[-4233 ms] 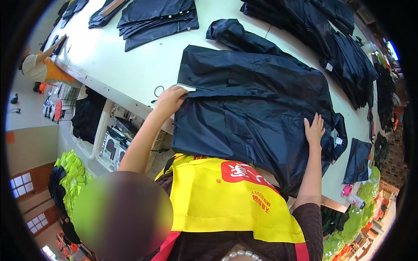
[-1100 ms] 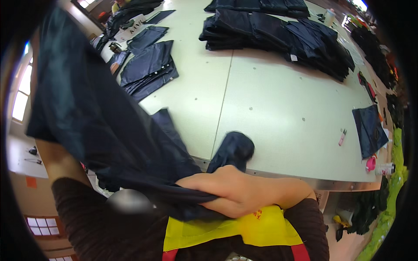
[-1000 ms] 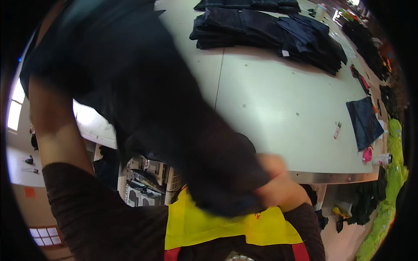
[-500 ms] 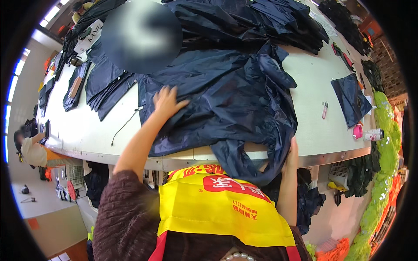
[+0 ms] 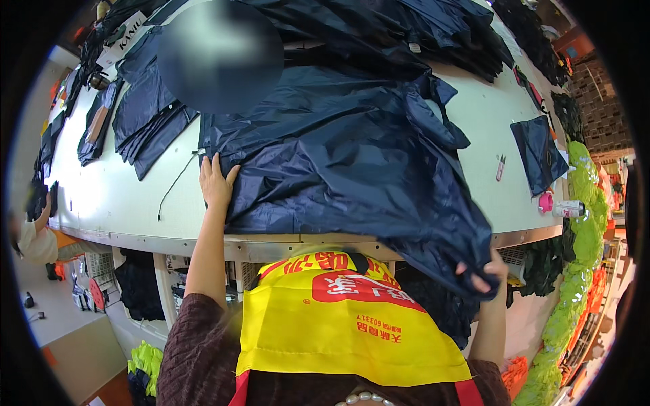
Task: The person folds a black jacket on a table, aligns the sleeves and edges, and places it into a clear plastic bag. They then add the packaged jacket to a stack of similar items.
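A navy jacket (image 5: 338, 162) of thin, shiny cloth is spread wrinkled across the white table, its right part hanging past the front edge. My left hand (image 5: 217, 181) lies on the jacket's left edge with the fingers stretched out. Beyond the table edge at the right, my right hand (image 5: 484, 276) grips the hanging part of the jacket, which looks like a sleeve. Some of its fingers are hidden in the cloth. A thin dark cord (image 5: 177, 186) lies just left of my left hand.
Dark garments are piled at the far side (image 5: 453, 34), and a folded stack (image 5: 152, 118) lies at left. On the right are small snips (image 5: 500, 168), a navy pouch-like piece (image 5: 538, 155), a pink ring (image 5: 546, 201) and a can (image 5: 569, 208). A person (image 5: 37, 233) stands far left.
My right hand has moved right, drawing the jacket's loose part outward and smoothing its front edge. My left hand has shifted left and down to the jacket's left edge.
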`<state>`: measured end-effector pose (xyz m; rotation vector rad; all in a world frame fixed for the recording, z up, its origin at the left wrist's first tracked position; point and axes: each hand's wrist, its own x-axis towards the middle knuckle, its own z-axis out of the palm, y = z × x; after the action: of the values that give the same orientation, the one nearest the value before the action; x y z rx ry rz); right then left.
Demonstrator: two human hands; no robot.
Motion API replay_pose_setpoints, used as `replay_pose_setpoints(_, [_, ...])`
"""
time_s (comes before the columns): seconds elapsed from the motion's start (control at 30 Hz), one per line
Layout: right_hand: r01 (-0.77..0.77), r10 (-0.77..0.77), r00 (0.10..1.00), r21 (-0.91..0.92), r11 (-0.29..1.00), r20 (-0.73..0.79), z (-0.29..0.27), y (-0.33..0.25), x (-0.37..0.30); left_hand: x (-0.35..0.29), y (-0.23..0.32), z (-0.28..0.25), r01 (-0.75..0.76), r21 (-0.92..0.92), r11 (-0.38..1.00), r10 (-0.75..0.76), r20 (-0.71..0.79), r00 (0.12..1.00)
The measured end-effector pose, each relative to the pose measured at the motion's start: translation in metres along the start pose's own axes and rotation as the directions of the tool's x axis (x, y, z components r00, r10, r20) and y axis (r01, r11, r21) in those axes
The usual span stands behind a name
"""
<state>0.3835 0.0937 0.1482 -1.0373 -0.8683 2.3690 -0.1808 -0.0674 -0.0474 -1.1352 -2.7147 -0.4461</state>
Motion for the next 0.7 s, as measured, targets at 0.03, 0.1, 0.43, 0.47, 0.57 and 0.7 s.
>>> replay_pose_setpoints(0.03, [-0.248, 0.254, 0.967, -0.257, 0.934, -0.011, -0.022, 0.004, -0.007, -0.001, 0.002, 0.001, -0.011, -0.006, 1.0, 0.011, -0.012, 1.0])
replay_pose_setpoints(0.1, [-0.592, 0.509, 0.803, -0.518, 0.617, -0.311, -0.086, 0.064, -0.016, -0.003, 0.002, 0.001, -0.044, -0.032, 0.999, 0.043, -0.017, 0.999])
replay_pose_setpoints(0.43, [0.01, -0.678, 0.716, -0.969, 0.248, -0.167, -0.011, 0.0, 0.14, 0.064, 0.023, -0.024, 0.381, -0.25, 0.89, -0.348, 0.168, 0.922])
replay_pose_setpoints(0.47, [0.012, -0.753, 0.658, -1.0, -0.016, 0.02, -0.003, -0.005, 0.167, 0.084, 0.022, -0.016, 0.397, -0.243, 0.885, -0.369, 0.155, 0.916])
replay_pose_setpoints(0.57, [-0.073, -0.717, 0.649, -0.916, -0.394, 0.256, 0.014, -0.014, 0.241, 0.145, 0.016, 0.01, 0.45, -0.211, 0.868, -0.426, 0.148, 0.892])
replay_pose_setpoints(0.7, [-0.17, -0.527, 0.849, -0.938, -0.302, 0.016, 0.007, -0.017, 0.287, 0.186, 0.019, 0.039, 0.371, -0.225, 0.901, -0.329, 0.204, 0.922])
